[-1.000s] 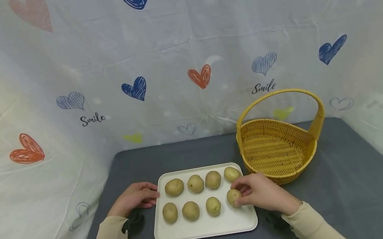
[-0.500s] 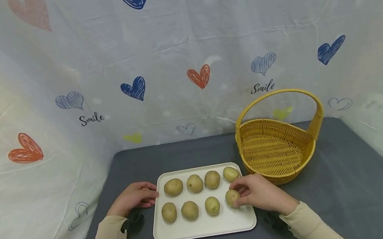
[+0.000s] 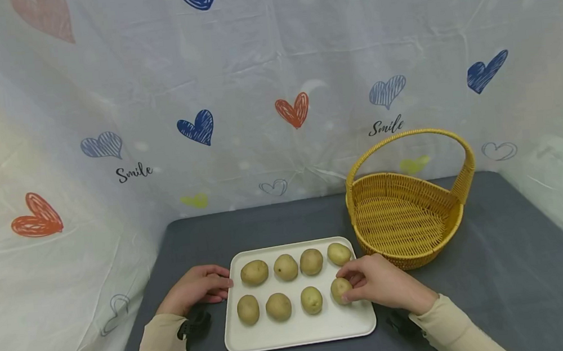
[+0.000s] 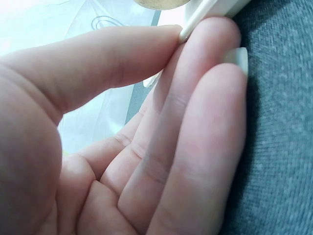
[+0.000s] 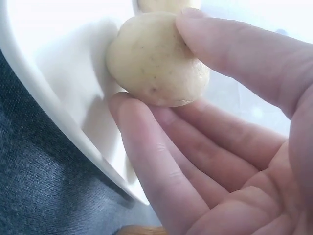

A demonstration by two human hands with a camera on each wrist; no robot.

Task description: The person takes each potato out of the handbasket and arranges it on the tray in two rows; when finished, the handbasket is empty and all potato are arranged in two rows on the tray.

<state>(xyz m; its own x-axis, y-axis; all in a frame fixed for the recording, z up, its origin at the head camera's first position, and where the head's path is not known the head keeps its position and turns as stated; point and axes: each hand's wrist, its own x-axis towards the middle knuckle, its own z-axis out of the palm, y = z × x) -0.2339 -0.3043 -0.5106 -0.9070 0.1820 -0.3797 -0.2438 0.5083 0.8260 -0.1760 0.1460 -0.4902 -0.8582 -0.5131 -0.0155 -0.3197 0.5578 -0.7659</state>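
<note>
A white rectangular tray (image 3: 302, 334) carries two rows of potatoes, among them one potato (image 3: 279, 307) in the front row. My right hand (image 3: 381, 284) holds the front row's rightmost potato (image 5: 156, 58) between thumb and fingers, at the tray's right side. In the right wrist view that potato sits close to the tray surface; whether it touches cannot be told. At the tray's left edge, my left hand (image 3: 194, 288) pinches the rim, thumb on top and fingertips beneath, as the left wrist view shows.
A yellow woven basket (image 3: 400, 226) with a tall arched handle stands behind the right hand, nothing inside it. A dark grey cloth (image 3: 265, 222) covers the table. Behind hangs a white curtain (image 3: 249, 161) printed with hearts.
</note>
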